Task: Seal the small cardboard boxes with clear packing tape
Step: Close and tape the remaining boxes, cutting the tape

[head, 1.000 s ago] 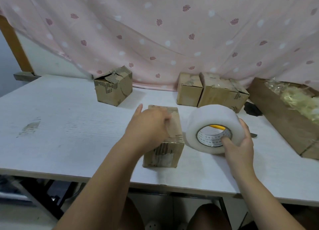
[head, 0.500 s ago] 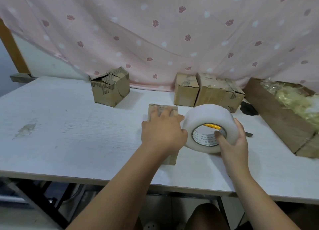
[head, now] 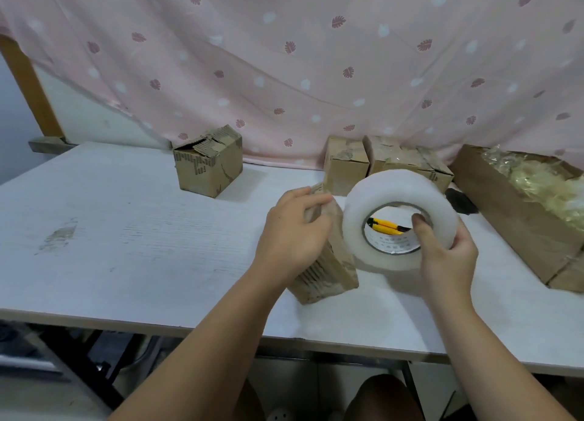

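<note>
Right now the box (head: 335, 272) being worked on sits at the centre of the frame, close to the front edge of the counter (head: 126, 231), tipped up instead of lying flat. The left hand (head: 294, 231) has its grip on it from above, fingers curled over the far top end. Just right of it, the right hand (head: 448, 259) holds the tape roll (head: 401, 193), thumb hooked inside the core and the other fingers wrapped behind the rim. Whether roll and box touch cannot be told, and no loose tail of tape shows.

Several things could go wrong. With the box balanced on a tilt, a pull on the tape may drag or twist it out from under the one hand, and it could slide toward the near edge. If the flaps are not pressed level, the strip would probably bridge a gap or wrinkle. Clear tape likely folds back on itself once drawn out. The roll is bulky for a thumb-in-core hold and might slip. Three more boxes (head: 208, 164) wait near the curtain, unsealed or not I cannot tell.
</note>
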`<action>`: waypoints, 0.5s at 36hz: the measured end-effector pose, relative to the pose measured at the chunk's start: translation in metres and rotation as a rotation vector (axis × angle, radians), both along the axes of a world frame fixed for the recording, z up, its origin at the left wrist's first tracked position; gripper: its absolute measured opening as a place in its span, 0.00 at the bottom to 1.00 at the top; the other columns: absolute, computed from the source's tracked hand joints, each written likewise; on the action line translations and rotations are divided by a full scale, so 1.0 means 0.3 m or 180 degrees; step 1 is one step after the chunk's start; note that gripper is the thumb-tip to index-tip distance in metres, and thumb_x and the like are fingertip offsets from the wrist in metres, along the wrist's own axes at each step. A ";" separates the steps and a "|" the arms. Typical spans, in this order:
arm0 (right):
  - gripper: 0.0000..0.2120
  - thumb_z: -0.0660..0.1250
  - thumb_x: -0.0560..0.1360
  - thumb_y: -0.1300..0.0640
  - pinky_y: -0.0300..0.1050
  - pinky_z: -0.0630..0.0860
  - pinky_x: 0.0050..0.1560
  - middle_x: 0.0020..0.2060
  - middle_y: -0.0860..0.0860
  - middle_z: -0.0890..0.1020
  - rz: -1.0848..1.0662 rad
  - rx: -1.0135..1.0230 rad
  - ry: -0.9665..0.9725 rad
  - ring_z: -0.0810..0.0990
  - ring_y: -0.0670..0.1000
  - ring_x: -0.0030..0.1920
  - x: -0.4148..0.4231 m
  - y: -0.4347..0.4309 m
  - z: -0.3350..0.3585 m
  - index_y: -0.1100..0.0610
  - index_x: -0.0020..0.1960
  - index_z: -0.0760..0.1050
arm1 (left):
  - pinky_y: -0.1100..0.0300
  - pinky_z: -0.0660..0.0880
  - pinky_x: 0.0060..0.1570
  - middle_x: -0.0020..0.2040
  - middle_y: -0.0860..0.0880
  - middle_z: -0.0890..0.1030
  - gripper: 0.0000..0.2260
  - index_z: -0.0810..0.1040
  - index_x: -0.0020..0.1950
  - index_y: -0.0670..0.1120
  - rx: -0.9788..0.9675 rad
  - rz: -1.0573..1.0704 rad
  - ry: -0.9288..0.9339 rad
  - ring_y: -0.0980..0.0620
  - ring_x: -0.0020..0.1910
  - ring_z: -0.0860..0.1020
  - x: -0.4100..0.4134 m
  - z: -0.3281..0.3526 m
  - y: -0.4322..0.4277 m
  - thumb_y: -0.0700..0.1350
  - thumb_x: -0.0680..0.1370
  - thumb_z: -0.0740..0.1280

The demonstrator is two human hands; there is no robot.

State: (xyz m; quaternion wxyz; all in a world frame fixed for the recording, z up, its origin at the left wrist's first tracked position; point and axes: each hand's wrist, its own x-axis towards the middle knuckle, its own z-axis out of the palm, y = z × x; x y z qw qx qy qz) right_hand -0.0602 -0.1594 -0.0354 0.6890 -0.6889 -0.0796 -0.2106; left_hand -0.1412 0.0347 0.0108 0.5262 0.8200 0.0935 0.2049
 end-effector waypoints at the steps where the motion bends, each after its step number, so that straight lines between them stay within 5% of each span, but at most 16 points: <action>1: 0.21 0.73 0.69 0.45 0.30 0.74 0.45 0.49 0.39 0.84 0.0022 0.0066 -0.0074 0.81 0.37 0.49 -0.003 0.007 0.025 0.45 0.61 0.78 | 0.69 0.61 0.62 0.64 0.61 0.72 0.16 0.81 0.58 0.59 -0.0146 -0.0027 -0.0082 0.62 0.67 0.67 -0.003 -0.005 0.001 0.42 0.74 0.65; 3: 0.25 0.73 0.65 0.43 0.31 0.75 0.49 0.55 0.40 0.83 0.0103 0.0198 -0.0189 0.81 0.39 0.54 -0.007 0.018 0.072 0.42 0.62 0.77 | 0.72 0.64 0.60 0.63 0.61 0.74 0.17 0.81 0.57 0.58 -0.0449 -0.0077 -0.0201 0.66 0.62 0.70 -0.010 -0.013 0.004 0.40 0.74 0.65; 6: 0.30 0.75 0.65 0.45 0.39 0.77 0.54 0.58 0.43 0.82 0.0266 0.0195 -0.0354 0.81 0.45 0.56 -0.017 0.031 0.122 0.47 0.66 0.76 | 0.58 0.70 0.66 0.63 0.59 0.77 0.18 0.81 0.58 0.57 -0.0866 -0.0039 -0.0268 0.62 0.62 0.73 -0.019 -0.031 0.002 0.38 0.75 0.65; 18: 0.27 0.71 0.63 0.51 0.36 0.76 0.44 0.51 0.41 0.84 0.0221 -0.0084 -0.0398 0.81 0.41 0.46 -0.007 0.043 0.174 0.44 0.63 0.79 | 0.51 0.74 0.63 0.61 0.55 0.79 0.18 0.82 0.52 0.60 -0.1588 0.0077 -0.0323 0.54 0.60 0.77 -0.047 -0.066 0.028 0.37 0.76 0.63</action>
